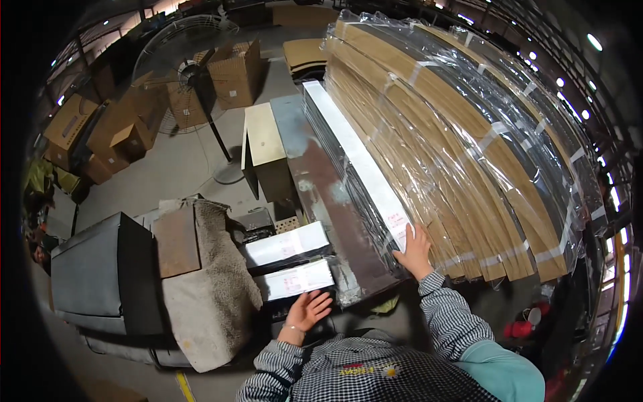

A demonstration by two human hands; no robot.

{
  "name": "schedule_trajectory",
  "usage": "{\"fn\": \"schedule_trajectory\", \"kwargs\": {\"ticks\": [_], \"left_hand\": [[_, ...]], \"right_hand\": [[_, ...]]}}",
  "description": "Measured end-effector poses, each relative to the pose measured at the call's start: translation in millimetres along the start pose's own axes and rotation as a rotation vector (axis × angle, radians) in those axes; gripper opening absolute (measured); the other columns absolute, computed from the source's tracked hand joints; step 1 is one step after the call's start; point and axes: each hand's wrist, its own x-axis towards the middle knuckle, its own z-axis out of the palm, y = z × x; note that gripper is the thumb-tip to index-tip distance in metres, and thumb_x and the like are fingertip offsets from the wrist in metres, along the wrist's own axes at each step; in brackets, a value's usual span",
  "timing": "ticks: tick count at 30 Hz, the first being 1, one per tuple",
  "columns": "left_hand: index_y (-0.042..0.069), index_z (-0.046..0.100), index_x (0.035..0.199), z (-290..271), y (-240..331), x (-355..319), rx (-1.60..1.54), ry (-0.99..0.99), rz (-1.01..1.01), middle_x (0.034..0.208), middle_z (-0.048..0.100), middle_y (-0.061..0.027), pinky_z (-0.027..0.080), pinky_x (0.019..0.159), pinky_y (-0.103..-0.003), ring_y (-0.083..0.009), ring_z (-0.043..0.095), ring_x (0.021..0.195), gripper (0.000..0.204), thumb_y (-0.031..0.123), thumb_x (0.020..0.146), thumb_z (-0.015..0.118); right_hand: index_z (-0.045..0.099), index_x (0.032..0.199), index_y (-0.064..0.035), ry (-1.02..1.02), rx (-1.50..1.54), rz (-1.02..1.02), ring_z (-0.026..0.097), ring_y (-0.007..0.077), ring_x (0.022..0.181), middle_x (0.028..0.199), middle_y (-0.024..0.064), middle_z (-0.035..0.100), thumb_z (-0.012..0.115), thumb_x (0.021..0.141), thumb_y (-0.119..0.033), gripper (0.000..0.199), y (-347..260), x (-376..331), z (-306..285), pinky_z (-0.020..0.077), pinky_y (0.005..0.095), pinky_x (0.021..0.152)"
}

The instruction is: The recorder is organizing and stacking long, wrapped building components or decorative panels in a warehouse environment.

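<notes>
White, smooth and narrow, that's the long strip (357, 155), and its near end is partly covered by the right hand (416, 253). The fingertips lie across the printed end with the thumb by the left edge; whether they're pinching it or simply resting, I can't tell, since its underside is out of sight. Beneath and left of it, dark strips (362, 201) show only as thin glossy edges, their number hard to make out. Over on the near right, red objects (519, 328) sink into shadow, too dim to name. Now textures: tall brown cardboard-wrapped panels (469, 147) curve along the right, their clear film crinkled and glinting; the worn, blotchy tabletop (320, 177) runs along the left of the dark strips, and rough grey-beige cloth (218, 301) drapes farther left. And the left hand (308, 310)? Fingers apart, palm exposed, holding nothing visible, just on the near side of two short white-topped pieces (299, 279). The long strip stretches from the right hand's fingers toward the far side, well apart from the left hand.
</notes>
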Motion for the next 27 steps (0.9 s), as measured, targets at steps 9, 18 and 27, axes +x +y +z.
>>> {"fn": "schedule_trajectory", "kwargs": {"ticks": [9, 18, 27], "left_hand": [[0.005, 0.032, 0.143, 119.3, -11.9, 126.7, 0.488, 0.165, 0.281, 0.123, 0.06, -0.0149, 0.051, 0.091, -0.045, -0.0292, 0.059, 0.114, 0.075, 0.023, 0.085, 0.077], [-0.001, 0.019, 0.151, 15.1, -87.2, 140.8, 0.662, 0.434, 0.432, 0.134, 0.055, -0.0176, 0.049, 0.096, -0.038, -0.0274, 0.058, 0.118, 0.101, 0.021, 0.078, 0.084], [0.004, 0.027, 0.146, 20.7, -107.8, 112.9, 0.528, 0.192, 0.189, 0.132, 0.055, -0.0197, 0.056, 0.084, -0.043, -0.03, 0.06, 0.114, 0.088, 0.021, 0.081, 0.083]], "right_hand": [[0.034, 0.147, -0.0025, -0.464, 0.225, -0.12, 0.046, 0.0392, 0.115, 0.121, 0.0248, 0.051, 0.07, 0.08, -0.051, 0.09, -86.7, -72.6, -25.9, 0.0343, 0.0523, 0.096], [0.021, 0.153, -0.0086, -0.24, -0.077, 0.033, 0.036, 0.0439, 0.127, 0.142, 0.0268, 0.036, 0.085, 0.065, -0.034, 0.113, -11.9, -25.9, 52.8, 0.0309, 0.0539, 0.1], [0.031, 0.146, -0.0035, -0.188, 0.132, 0.105, 0.042, 0.0431, 0.112, 0.112, 0.0253, 0.05, 0.085, 0.057, -0.035, 0.109, -0.8, -113.9, 54.0, 0.0292, 0.0532, 0.095]]}}
